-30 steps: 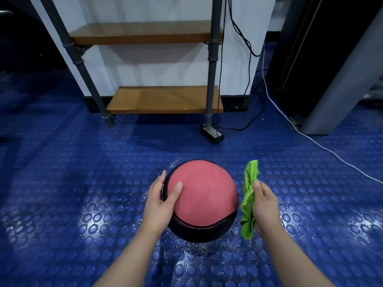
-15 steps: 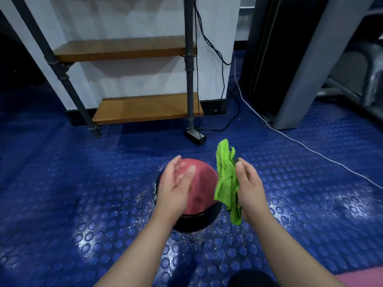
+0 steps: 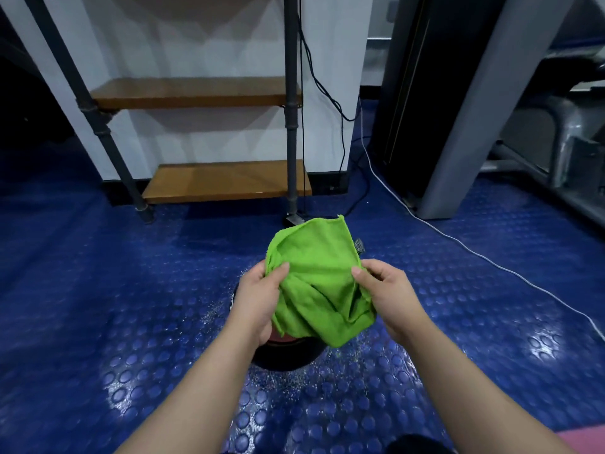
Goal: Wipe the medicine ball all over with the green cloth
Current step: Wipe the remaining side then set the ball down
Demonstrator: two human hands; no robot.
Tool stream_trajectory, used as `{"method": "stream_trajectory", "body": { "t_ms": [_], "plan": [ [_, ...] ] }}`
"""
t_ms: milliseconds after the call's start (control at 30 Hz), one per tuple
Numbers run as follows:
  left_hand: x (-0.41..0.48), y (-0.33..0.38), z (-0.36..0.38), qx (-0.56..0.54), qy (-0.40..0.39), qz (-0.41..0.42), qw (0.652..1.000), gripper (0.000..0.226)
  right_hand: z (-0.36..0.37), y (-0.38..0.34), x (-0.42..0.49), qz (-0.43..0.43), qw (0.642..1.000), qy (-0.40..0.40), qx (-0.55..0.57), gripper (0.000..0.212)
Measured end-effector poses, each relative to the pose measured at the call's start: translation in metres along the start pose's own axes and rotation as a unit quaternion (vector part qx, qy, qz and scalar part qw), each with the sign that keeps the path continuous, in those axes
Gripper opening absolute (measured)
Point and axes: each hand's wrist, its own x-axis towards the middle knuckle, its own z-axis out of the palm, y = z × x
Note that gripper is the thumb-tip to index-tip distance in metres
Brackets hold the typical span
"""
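Observation:
The green cloth [image 3: 319, 283] is spread between both hands, above the medicine ball. My left hand [image 3: 258, 299] pinches its left edge with the thumb on top. On the other side my right hand [image 3: 384, 293] pinches the right edge. The medicine ball [image 3: 288, 352], pink with a black band, sits on the blue studded floor right below the cloth. Only its lower black part and a thin pink strip show; the cloth and my left hand hide the rest.
A pipe-frame rack with two wooden shelves [image 3: 226, 181] stands against the white wall ahead. Black cables and a white cord [image 3: 458, 244] run across the floor at the right. A dark cabinet with a grey post [image 3: 458, 132] stands at the right. White specks lie around the ball.
My left hand left the ball and took the cloth's left edge. The cloth, which hung bunched from my right hand, is now opened out between both hands over the ball.

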Motion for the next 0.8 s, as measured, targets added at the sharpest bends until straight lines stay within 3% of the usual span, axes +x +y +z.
{"method": "stream_trajectory", "body": {
  "t_ms": [167,467,567,667,733,800],
  "plan": [
    [0.007,0.002,-0.001,0.011,-0.002,0.03,0.999,0.015,-0.015,-0.003,0.01,-0.005,0.999,-0.01,-0.03,0.024],
    [0.011,0.006,0.023,0.003,-0.039,0.026,0.999,0.021,-0.056,-0.021,0.028,-0.054,0.99,0.067,-0.111,0.02],
    [0.005,0.002,0.043,0.061,-0.069,-0.018,0.996,0.034,-0.075,-0.023,0.032,-0.043,0.989,0.091,-0.11,0.016],
    [0.002,0.003,0.062,0.109,-0.138,-0.114,0.978,0.055,-0.101,-0.031,0.033,-0.055,0.984,0.113,-0.125,0.016],
    [0.003,0.004,0.071,0.061,-0.194,-0.158,0.966,0.054,-0.123,-0.037,0.036,-0.068,0.978,0.135,-0.144,0.018],
    [0.006,-0.003,0.077,-0.058,-0.217,-0.172,0.959,0.068,-0.147,-0.036,0.041,-0.036,0.98,0.148,-0.127,0.024]
  ]
}}
